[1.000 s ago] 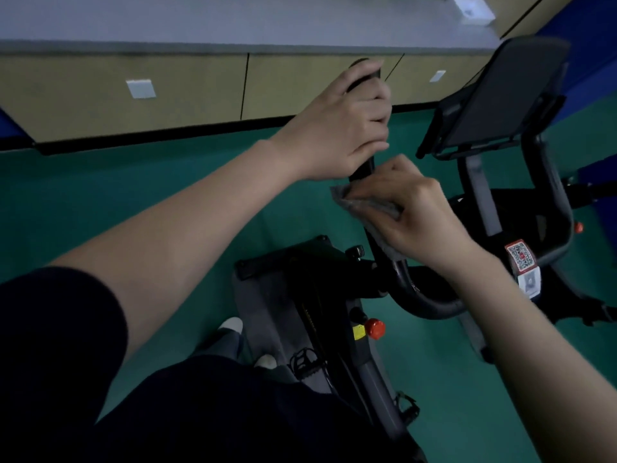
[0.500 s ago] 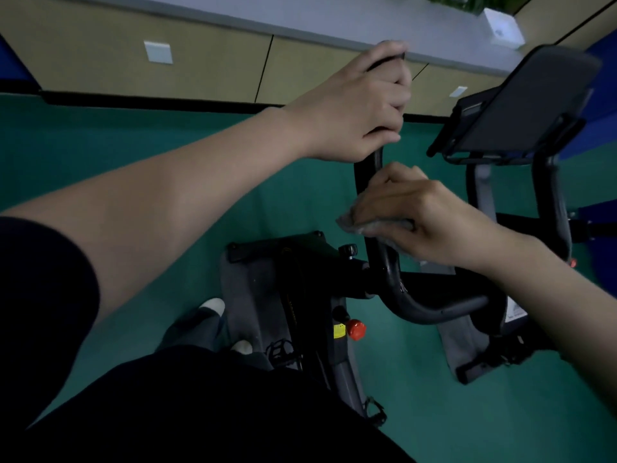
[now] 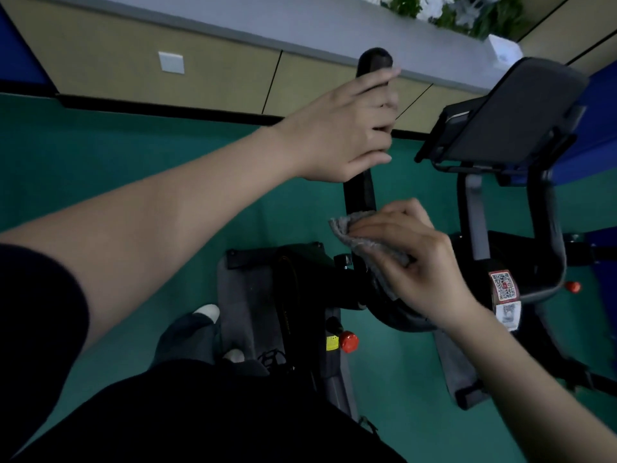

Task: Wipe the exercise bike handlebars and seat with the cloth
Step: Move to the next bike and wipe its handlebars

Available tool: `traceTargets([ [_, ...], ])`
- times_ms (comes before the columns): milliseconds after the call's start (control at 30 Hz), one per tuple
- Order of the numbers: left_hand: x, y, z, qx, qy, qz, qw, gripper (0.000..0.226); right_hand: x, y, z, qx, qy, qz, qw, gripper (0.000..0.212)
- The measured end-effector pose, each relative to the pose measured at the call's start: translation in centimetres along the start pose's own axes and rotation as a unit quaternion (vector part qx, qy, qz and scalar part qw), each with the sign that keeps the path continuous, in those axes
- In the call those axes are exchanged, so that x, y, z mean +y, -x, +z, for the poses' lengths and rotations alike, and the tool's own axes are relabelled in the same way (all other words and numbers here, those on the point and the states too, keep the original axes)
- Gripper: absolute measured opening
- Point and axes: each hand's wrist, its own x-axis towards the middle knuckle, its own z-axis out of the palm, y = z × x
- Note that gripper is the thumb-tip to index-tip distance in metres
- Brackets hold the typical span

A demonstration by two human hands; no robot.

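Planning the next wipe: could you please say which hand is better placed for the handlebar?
The right hand: it holds the cloth against the handlebar; the left hand only grips the bar's top.

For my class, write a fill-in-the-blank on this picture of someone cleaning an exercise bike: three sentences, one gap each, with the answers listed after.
1. The right hand holds a grey ____.
2. The left hand grips the black ____ near its top end.
3. The knob on the bike frame below both hands is coloured ____.
Missing words: cloth; handlebar; red.
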Motion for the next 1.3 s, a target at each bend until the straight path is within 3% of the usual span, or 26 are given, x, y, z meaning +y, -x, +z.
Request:
traceTargets([
  [100,0.5,0.4,0.2,0.004,0.004,0.002,1.0,0.05,-0.2,1.2,0.1,0.027,-0.036,0.047,0.998,0.012],
  [167,0.6,0.4,0.3,0.019,0.0,0.002,1.0,0.049,-0.5,1.5,0.5,0.087,-0.097,0.124,0.984,0.01],
  [233,0.6,0.4,0.2,0.026,-0.006,0.006,1.0,0.047,-0.9,1.3,1.2,0.185,-0.204,0.228,0.934,0.011],
  [300,0.5,0.4,0.3,0.026,-0.007,0.01,1.0,0.045,-0.8,0.5,1.6,0.267,-0.3,0.316,0.859,0.015],
  [367,0.6,0.4,0.4,0.028,-0.003,0.006,1.0,0.044,0.0,-0.6,1.5,0.298,-0.351,0.377,0.804,0.017],
  [500,0.8,0.4,0.4,0.03,0.0,-0.002,1.0,0.042,2.2,-3.8,1.1,0.305,-0.374,0.445,0.754,0.018],
  [633,0.7,0.5,0.2,0.032,-0.005,0.004,0.999,0.041,2.9,-5.7,1.6,0.252,-0.401,0.458,0.753,0.014],
  [867,0.7,0.5,0.4,0.05,-0.009,0.011,0.999,0.039,2.1,-3.9,1.1,0.101,-0.486,0.451,0.742,0.036],
  [1100,0.9,0.5,1.4,0.107,0.006,0.006,0.994,0.034,1.7,-5.1,0.9,0.071,-0.539,0.452,0.707,0.024],
  [1200,1.1,0.4,1.8,0.135,0.016,-0.006,0.991,0.034,2.1,-4.0,0.6,0.029,-0.477,0.458,0.749,0.03],
  [1300,1.1,0.4,2.3,0.149,0.02,-0.011,0.989,0.031,2.3,-2.4,0.3,-0.004,-0.328,0.457,0.827,0.031],
])
